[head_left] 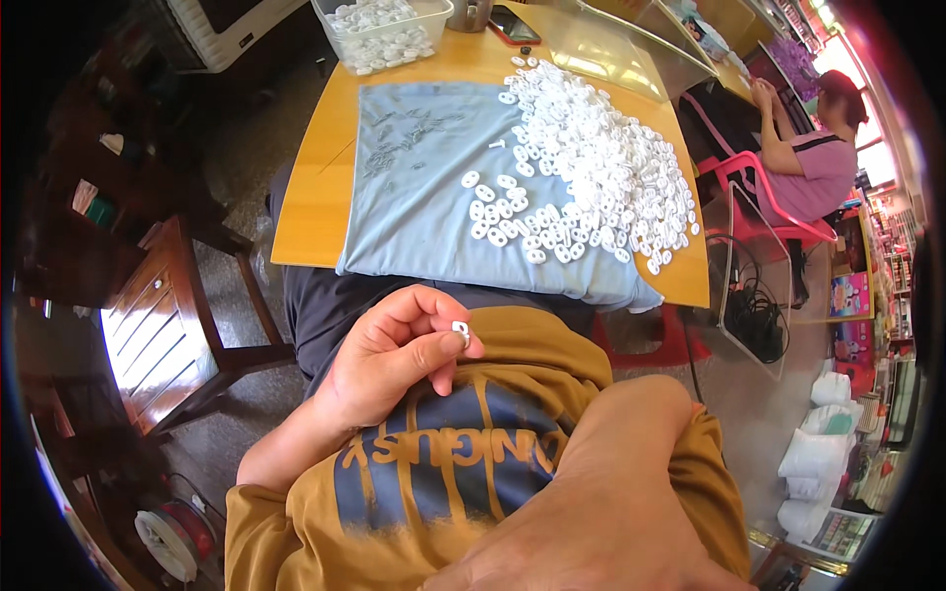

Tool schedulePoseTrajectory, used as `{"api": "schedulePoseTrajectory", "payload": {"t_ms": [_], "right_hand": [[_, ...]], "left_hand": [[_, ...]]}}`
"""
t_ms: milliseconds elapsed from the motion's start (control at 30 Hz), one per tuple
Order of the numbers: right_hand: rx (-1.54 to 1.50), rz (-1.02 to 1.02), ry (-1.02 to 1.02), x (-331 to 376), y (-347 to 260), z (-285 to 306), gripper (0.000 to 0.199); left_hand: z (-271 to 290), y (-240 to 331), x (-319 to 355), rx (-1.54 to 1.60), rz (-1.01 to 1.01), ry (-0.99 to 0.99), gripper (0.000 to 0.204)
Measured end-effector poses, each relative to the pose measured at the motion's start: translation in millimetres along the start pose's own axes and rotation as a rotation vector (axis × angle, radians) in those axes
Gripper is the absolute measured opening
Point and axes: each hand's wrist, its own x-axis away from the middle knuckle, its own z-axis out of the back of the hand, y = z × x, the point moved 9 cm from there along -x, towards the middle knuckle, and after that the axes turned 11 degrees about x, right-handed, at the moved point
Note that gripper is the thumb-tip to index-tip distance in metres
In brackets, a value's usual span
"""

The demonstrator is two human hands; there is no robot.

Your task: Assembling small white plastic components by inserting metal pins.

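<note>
In front of my shirt, my left hand [399,345] is closed in a pinch. Between its thumb and index finger sits a small white plastic piece [460,329], like the oval two-holed pieces on the table. My right hand [601,522] is raised close to the camera at the lower edge; only its back shows, and its fingers are hidden. Beyond my lap, a blue-grey cloth [424,231] covers part of the table. It bears a large pile of white oval plastic pieces [601,138], a looser group of them nearer me, and several small dark slender bits [399,138] at the far left.
A clear plastic tub [394,44] of white pieces stands at the wooden table's [305,217] far left. Beside it are a metal cup [471,14] and a phone [514,26]. A wooden chair [163,325] stands left. At right, another person [808,167] sits on a pink chair [754,177].
</note>
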Motion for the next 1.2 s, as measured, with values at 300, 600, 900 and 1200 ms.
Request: {"api": "schedulePoseTrajectory", "payload": {"t_ms": [300,600,900,1200], "right_hand": [[0.058,0.015,0.015,2.3,-1.6,4.4,0.123],[0.056,0.054,0.053,14.1,3.5,21.6,0.123],[0.118,0.057,-0.058,10.8,3.5,21.5,0.122],[0.041,0.141,-0.065,16.7,9.7,16.3,0.115]], "left_hand": [[9.2,-4.2,-3.2,-0.006,0.012,0.033,0.013],[18.8,-4.7,-7.0,0.003,0.02,0.09,0.015],[21.0,-14.7,-3.7,0.017,0.063,0.095,0.015],[18.7,-18.1,-5.2,-0.011,0.079,0.108,0.014]]}}
